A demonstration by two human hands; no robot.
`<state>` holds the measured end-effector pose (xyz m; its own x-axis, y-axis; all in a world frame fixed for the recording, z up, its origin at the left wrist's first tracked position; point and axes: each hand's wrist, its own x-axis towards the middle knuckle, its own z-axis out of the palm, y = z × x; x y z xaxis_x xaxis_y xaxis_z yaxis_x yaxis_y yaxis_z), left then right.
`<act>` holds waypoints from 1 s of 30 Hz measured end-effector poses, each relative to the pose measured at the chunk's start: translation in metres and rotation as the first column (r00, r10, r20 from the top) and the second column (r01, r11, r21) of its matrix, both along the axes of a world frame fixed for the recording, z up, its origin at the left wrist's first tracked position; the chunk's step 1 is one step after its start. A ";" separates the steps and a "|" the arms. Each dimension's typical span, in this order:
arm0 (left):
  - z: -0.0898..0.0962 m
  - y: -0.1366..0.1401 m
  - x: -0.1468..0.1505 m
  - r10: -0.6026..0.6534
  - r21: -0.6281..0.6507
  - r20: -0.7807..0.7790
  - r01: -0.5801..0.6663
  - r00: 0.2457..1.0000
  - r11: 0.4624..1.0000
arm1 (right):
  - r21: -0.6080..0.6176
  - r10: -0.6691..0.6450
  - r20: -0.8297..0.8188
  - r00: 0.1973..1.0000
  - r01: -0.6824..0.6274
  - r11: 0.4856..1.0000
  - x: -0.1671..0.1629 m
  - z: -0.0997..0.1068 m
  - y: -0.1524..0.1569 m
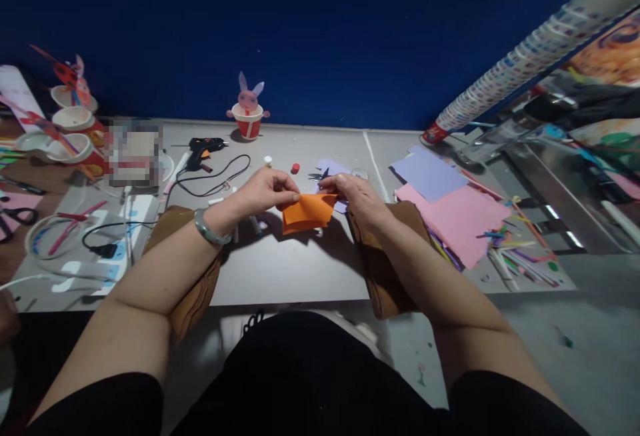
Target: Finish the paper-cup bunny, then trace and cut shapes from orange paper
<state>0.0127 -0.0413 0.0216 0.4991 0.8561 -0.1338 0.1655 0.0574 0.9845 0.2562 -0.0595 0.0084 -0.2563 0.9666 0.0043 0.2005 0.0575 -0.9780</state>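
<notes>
Both hands hold a folded piece of orange paper (309, 213) above the middle of the table. My left hand (265, 191) pinches its upper left corner between thumb and fingers. At the upper right corner my right hand (356, 195) grips it, fingers bent over the top edge. The paper's layers sit slightly apart at the lower edge. Just beyond the hands lie dark-handled scissors (320, 175), partly hidden, on some purple paper (330, 165). A small red cap (295, 168) and a white cap (268, 161) are near my left hand.
A rabbit-figure cup (249, 123) stands at the back. Left are a black glue gun (203, 152) with its cord and a power strip (120, 243). Purple (433, 173) and pink paper (467, 213) lie right, before a tall stack of paper cups (520, 56). Brown cloths (395, 269) lie under both forearms.
</notes>
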 end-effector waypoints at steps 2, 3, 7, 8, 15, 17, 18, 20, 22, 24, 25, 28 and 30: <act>-0.002 0.000 0.001 -0.010 0.027 0.005 0.010 1.000 1.000 | -0.015 0.069 0.092 0.993 -0.068 0.998 -0.001 0.002 0.004; -0.003 0.000 0.001 -0.014 0.045 0.005 0.014 1.000 0.999 | -0.023 0.099 0.133 0.986 -0.096 0.995 -0.001 0.003 0.005; -0.008 0.001 0.002 0.006 0.116 -0.013 -0.004 1.000 0.993 | 0.016 0.148 0.204 0.968 -0.155 0.988 -0.006 0.002 0.009; -0.009 0.002 0.002 0.024 0.135 -0.018 -0.021 1.000 0.991 | 0.039 0.141 0.201 0.969 -0.152 0.988 -0.008 0.002 0.010; -0.009 0.002 0.002 0.118 0.053 0.007 -0.118 0.993 0.992 | 0.087 -0.009 0.038 0.999 0.006 0.996 -0.014 -0.007 0.010; -0.006 0.001 0.001 0.108 0.006 0.011 -0.108 0.994 0.994 | 0.068 -0.006 -0.002 1.000 0.007 0.998 -0.015 -0.009 0.009; -0.005 0.001 0.000 0.101 -0.018 0.009 -0.100 0.995 0.995 | 0.044 0.006 -0.025 1.000 -0.005 0.999 -0.014 -0.009 0.008; -0.002 0.000 -0.001 0.079 -0.071 0.005 -0.079 0.997 0.994 | -0.019 0.042 -0.074 0.996 -0.044 0.999 -0.013 -0.007 0.008; 0.000 0.000 -0.002 0.048 -0.112 0.002 -0.047 0.999 0.993 | -0.067 0.079 -0.096 0.992 -0.085 0.994 -0.011 -0.006 0.009; 0.000 0.000 -0.002 0.009 -0.137 -0.004 -0.009 1.000 0.991 | -0.082 0.112 -0.079 0.991 -0.118 0.990 -0.007 -0.005 0.010; -0.001 0.000 -0.002 -0.009 -0.146 -0.009 0.008 1.000 0.989 | -0.085 0.130 -0.064 0.989 -0.135 0.987 -0.006 -0.005 0.011; -0.003 0.000 -0.001 -0.048 -0.178 -0.028 0.042 0.998 0.983 | -0.093 0.184 -0.033 0.982 -0.187 0.978 -0.002 -0.009 0.012; -0.005 -0.001 -0.001 -0.059 -0.186 -0.035 0.051 0.998 0.981 | -0.109 0.213 -0.025 0.977 -0.215 0.971 -0.002 -0.011 0.012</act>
